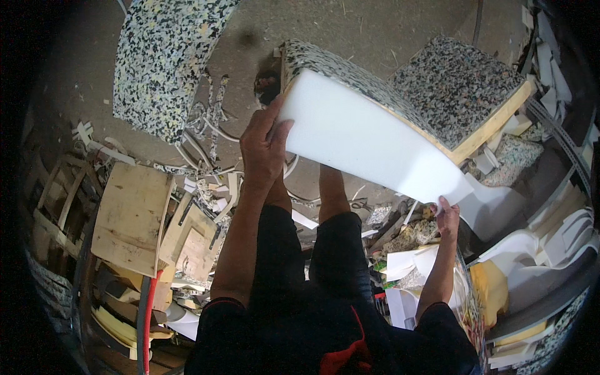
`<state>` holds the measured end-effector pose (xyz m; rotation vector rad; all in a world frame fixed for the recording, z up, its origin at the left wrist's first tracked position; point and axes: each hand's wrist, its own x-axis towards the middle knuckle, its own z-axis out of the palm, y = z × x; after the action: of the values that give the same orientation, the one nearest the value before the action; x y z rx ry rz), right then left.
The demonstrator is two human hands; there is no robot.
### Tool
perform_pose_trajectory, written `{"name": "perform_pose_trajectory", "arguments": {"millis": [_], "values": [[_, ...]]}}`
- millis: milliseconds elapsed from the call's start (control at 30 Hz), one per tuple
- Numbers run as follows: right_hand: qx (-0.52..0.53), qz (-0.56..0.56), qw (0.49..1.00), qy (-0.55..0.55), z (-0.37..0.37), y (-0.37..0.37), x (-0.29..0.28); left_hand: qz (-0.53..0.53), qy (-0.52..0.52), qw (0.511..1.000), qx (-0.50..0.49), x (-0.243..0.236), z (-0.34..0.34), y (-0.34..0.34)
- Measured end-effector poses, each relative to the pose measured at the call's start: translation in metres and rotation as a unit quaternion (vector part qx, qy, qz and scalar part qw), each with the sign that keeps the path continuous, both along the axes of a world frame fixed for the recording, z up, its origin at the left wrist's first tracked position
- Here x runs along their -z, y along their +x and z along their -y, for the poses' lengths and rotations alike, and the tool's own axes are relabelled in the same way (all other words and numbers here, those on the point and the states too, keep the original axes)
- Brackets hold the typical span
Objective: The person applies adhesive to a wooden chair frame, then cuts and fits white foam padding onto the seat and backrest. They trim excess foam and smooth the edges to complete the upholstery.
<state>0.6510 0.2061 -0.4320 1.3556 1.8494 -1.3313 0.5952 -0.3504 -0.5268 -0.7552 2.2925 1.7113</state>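
Nearest to the camera is the dark shirt (269, 344) of the person, with a red patch at its front, and beyond it the dark shorts (278, 250). Both forearms reach forward from it, and between the two hands extends a white foam sheet (369, 137), long and smooth, lying aslant from the far left to the near right. Its left end is pinched by the left hand (265, 140): the thumb lies over the near face, and the other fingers go around the left edge. With the right hand (447, 219) the person pinches the near edge close to the right end; the fingertips show on the sheet, but the rest of this grip is partly hidden.

Just behind the sheet stands a wooden frame (484, 131) covered with speckled foam padding (459, 78); its pale wood edge runs along the far side of the sheet. Whether the sheet touches the frame everywhere, I cannot tell.

At the far left, a speckled foam slab (169, 62) lies on the concrete floor (269, 25), well apart from the hands. Nearer, on the left side, is a plywood board (131, 212), and near it a red strip (150, 312). On the right side, white foam offcuts (562, 237) are heaped, with a yellow foam piece (490, 287) just beside them.
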Motion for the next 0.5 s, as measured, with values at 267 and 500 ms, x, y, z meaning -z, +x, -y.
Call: {"name": "perform_pose_trajectory", "arguments": {"millis": [267,500], "values": [[0.032,-0.023,0.999,0.009,0.014,-0.004,0.001,-0.026,-0.017,0.999,0.006,0.007,0.002,0.000],[0.037,-0.025,0.999,0.011,0.011,-0.004,0.002,-0.024,0.009,1.000,0.004,0.014,0.001,0.004]]}}
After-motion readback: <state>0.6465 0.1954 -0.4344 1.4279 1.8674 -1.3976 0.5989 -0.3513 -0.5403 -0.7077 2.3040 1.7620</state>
